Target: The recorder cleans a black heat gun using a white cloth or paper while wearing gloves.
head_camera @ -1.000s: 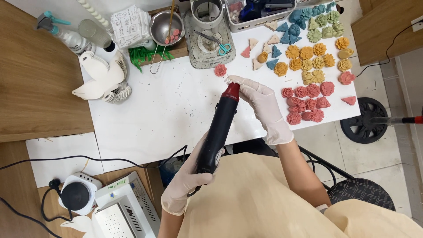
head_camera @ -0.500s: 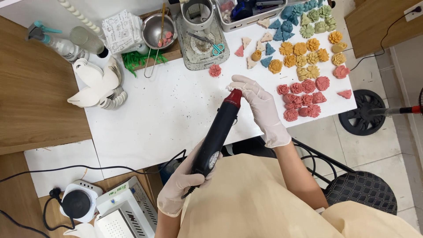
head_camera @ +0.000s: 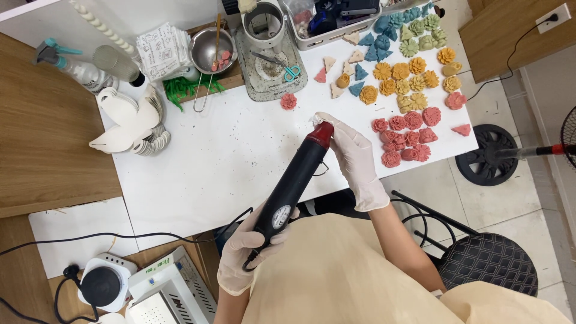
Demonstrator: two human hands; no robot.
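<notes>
**Operator:** Report hand positions and grip.

**Observer:** The left hand, gloved, is wrapped around the lower end of the black heat tool; fingers are closed tight on the handle. The tool runs diagonally, its red nozzle pointing toward 1 o'clock. The right hand, also gloved, sits just past the nozzle at 2 o'clock from it, fingers curled together around a small pale piece at the fingertips (too small to identify further).

**Operator:** Location of the tool relative to the work surface?

**Observer:** It is held over the near edge of the white table, roughly at the table's centre line. Its cord trails down toward 7 o'clock, below the left hand.

**Operator:** Surrounding items?

**Observer:** At 3 o'clock from the nozzle, near the right hand, lies a cluster of red flower shapes. At 1 o'clock, further up the table, are orange flower shapes, and beyond them blue and green ones. A single red flower lies alone at 11 o'clock from the nozzle. Behind it, at 12 o'clock, a speckled tray carries a metal cylinder and small scissors. A metal bowl stands at 10 o'clock, a stack of white cut-outs at 9 o'clock, and a spray bottle beyond that. A black hotplate sits at 8 o'clock, off the table.
</notes>
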